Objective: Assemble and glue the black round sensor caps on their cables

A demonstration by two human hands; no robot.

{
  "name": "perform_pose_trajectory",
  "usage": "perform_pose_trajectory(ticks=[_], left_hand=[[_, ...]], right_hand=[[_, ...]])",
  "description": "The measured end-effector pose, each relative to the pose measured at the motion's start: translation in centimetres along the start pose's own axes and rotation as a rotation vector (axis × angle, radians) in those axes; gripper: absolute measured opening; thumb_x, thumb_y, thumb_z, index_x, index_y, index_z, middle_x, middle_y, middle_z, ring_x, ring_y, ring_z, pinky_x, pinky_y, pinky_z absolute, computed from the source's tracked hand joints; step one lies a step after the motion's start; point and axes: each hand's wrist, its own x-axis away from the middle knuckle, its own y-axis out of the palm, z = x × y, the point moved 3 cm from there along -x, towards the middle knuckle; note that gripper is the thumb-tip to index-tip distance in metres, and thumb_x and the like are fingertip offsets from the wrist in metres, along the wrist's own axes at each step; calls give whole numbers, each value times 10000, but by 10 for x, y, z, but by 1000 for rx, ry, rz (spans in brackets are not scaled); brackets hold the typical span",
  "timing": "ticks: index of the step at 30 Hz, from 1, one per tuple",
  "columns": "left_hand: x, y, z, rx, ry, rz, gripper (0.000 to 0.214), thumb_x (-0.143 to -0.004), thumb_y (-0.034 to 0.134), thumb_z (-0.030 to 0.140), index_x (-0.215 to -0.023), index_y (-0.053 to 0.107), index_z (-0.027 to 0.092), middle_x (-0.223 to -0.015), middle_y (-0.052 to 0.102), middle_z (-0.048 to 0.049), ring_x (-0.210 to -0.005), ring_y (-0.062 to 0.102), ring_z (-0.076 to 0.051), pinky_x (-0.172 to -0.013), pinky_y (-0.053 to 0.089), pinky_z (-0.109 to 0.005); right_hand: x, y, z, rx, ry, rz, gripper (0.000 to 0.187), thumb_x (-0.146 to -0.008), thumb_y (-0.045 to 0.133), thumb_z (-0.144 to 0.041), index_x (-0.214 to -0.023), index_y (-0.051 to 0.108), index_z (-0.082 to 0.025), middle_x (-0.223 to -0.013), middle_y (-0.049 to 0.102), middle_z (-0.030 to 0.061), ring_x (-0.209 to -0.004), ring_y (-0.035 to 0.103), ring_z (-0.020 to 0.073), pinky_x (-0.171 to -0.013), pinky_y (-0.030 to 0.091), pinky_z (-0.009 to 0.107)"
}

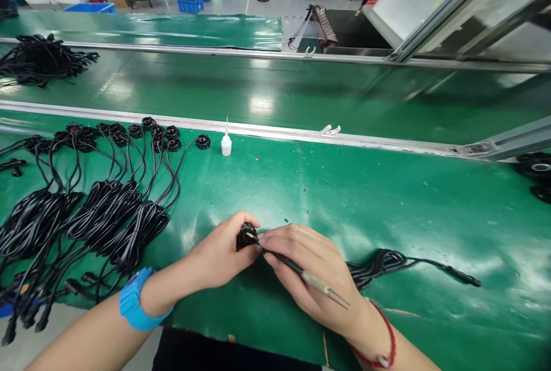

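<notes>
My left hand, with a blue band on the wrist, is closed around a small round black part. Pinched in my right hand is a slim pen-like tool, dark along the shaft and paler toward its rear. Two thin metal prongs stick out of that rear end. Its front end meets the round part, where the fingertips partly cover the contact. From under my right hand a coiled black cable stretches right to a connector; whether it joins the round part is hidden.
Several bundled black cables with round black ends lie at the left. A white dropper bottle stands by the pale rail. Beyond it runs a green belt-like surface with a cable pile. A metal frame rises at right.
</notes>
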Motion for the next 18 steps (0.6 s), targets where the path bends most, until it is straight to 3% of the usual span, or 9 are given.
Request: perform_pose_trajectory(ticks=[4, 7, 9, 12, 14, 18], left_hand=[[2, -1, 1, -69, 19, 29, 238, -838, 537, 217, -1069, 479, 217, -890, 536, 4, -779, 496, -164, -681, 401, -294], [4, -1, 2, -114, 3, 37, 279, -837, 534, 219, -1107, 465, 229, -922, 542, -6, -809, 516, -181, -705, 409, -316], [5, -2, 3, -123, 4, 39, 281, -835, 529, 212, -1107, 460, 231, -940, 547, -12, -844, 526, -194, -741, 415, -336], [6, -3, 6, -129, 32, 51, 287, -832, 526, 198, -1107, 454, 233, -973, 546, -19, -896, 525, -205, -792, 411, -358], [6, -4, 6, -107, 45, 47, 292, -835, 523, 193, -1113, 448, 236, -994, 544, -21, -906, 520, -204, -792, 410, -356], [6, -4, 4, -5, 45, 31, 275, -850, 527, 206, -1109, 443, 239, -1002, 531, -21, -892, 511, -188, -751, 409, -328]], right_hand=[[4, -11, 3, -82, 79, 186, 249, -897, 529, -71, -1084, 602, -217, -986, 689, 67, -891, 666, 194, -755, 554, 318], [7, -14, 13, 4, 139, 301, 314, -878, 521, -33, -1102, 612, -233, -1034, 677, 64, -993, 649, 203, -862, 545, 343], [8, -10, 23, 100, 183, 256, 396, -872, 471, -15, -1185, 580, -233, -1183, 632, 92, -1131, 594, 222, -945, 517, 389], [10, 1, 40, 260, 291, 66, 611, -809, 356, 23, -1380, 417, -184, -1466, 398, 156, -1352, 395, 252, -1033, 457, 468], [12, 7, 47, 351, 340, -33, 669, -768, 332, 29, -1416, 365, -136, -1526, 285, 185, -1398, 312, 275, -1051, 433, 501], [12, 7, 45, 383, 314, -77, 512, -828, 352, -27, -1317, 474, -118, -1454, 405, 189, -1326, 415, 293, -1027, 443, 523]])
